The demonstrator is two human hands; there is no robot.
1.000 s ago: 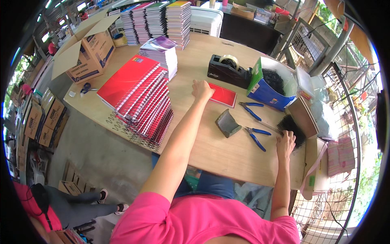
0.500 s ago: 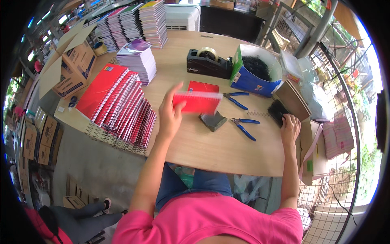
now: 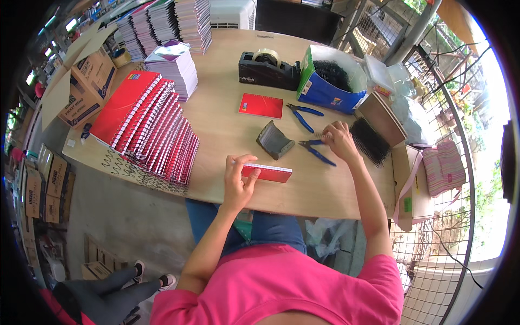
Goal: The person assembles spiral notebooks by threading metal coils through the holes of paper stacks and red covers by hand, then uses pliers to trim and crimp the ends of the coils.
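Note:
My left hand is closed on a small red notebook near the table's front edge, its pale long edge turned up. Over the right half of the table my right hand pinches a thin wire spiral, partly hidden by the fingers. Just below that hand lie blue-handled pliers. A second pair of blue pliers rests farther back. Beside them is a flat red notebook cover. A dark grey curved block sits between my hands.
Stacked red spiral notebooks stand at the left, with loose wire spirals under them. Behind are a black tape dispenser and a blue-green box of dark wire. An open carton with black spirals lies at the right.
My left hand has brought the small notebook down toward the table's front edge. My right hand has moved left from the black spirals, with a wire spiral in its fingers.

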